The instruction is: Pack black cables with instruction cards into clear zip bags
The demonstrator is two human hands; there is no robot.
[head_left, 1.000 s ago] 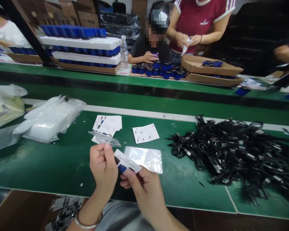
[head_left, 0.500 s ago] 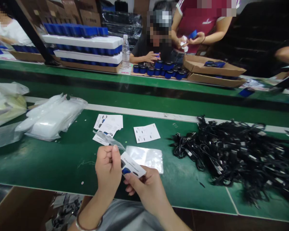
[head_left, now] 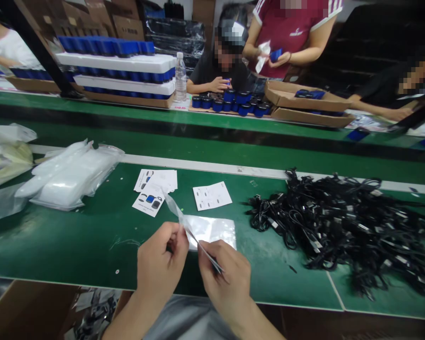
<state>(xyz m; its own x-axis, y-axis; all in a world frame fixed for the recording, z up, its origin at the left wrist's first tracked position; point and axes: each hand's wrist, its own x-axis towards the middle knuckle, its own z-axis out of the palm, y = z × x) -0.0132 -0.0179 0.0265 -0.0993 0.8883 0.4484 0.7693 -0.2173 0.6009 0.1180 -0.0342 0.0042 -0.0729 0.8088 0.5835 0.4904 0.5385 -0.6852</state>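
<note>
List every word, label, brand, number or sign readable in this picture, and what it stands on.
None can be read with certainty.
Printed cards: lettering too small and blurred.
White sheet right of them: tiny marks, too small.
Red shirt: white chest lettering, blurred.
Cardboard box at the back: dark marks, blurred.
White strip by the bottle: red lettering, blurred.

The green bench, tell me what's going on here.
Over the green bench, a person's left hand pinches a clear bag and the right hand a thin card, seen edge-on. The two meet between the hands; whether the card is inside cannot be told. Beyond them lie printed cards and a flat plastic bag, with black cables heaped to the right. Across the way, a co-worker in a red shirt holds a blue item.
</note>
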